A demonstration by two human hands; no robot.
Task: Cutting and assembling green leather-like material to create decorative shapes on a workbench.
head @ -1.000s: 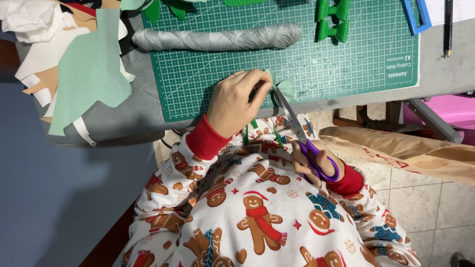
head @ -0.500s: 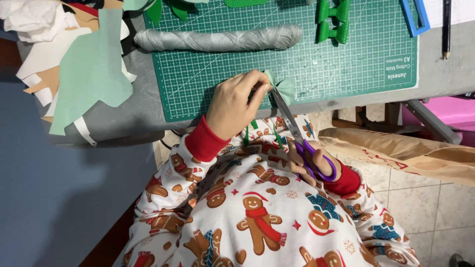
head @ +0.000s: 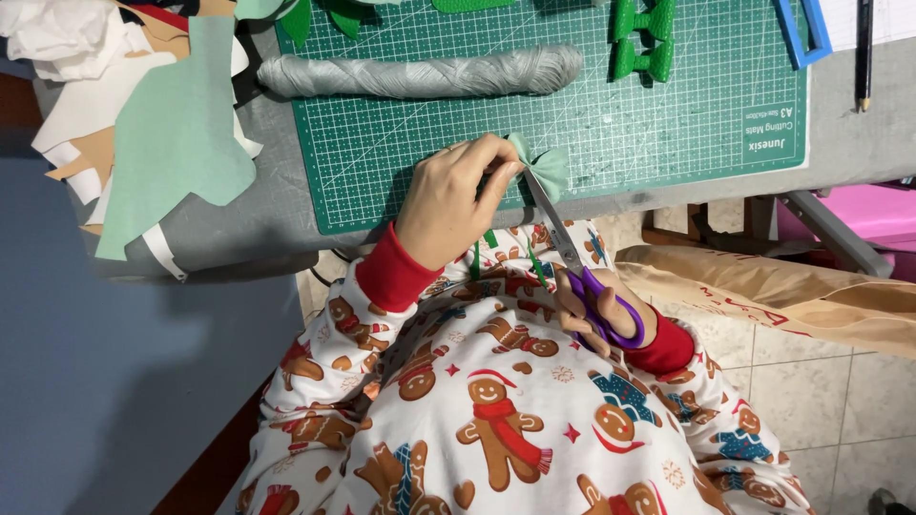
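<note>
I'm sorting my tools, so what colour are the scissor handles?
Purple: the scissors in the right hand, clearest in the head view.

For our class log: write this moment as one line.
left hand: pinches pale green bow | right hand: purple scissors, blades at bow | green cutting mat

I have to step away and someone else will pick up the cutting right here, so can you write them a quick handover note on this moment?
Left hand: pinches the pale green bow at the near edge of the green cutting mat.
Right hand: fingers in the purple-handled scissors, blades pointing up at the bow.
Nearby: grey roll and two bright green bows on the mat; pale green scraps lie left of it.
Done: two green bows lie finished.
Left: the pale bow seems mid-trim; whether the blades have closed cannot be told.
</note>
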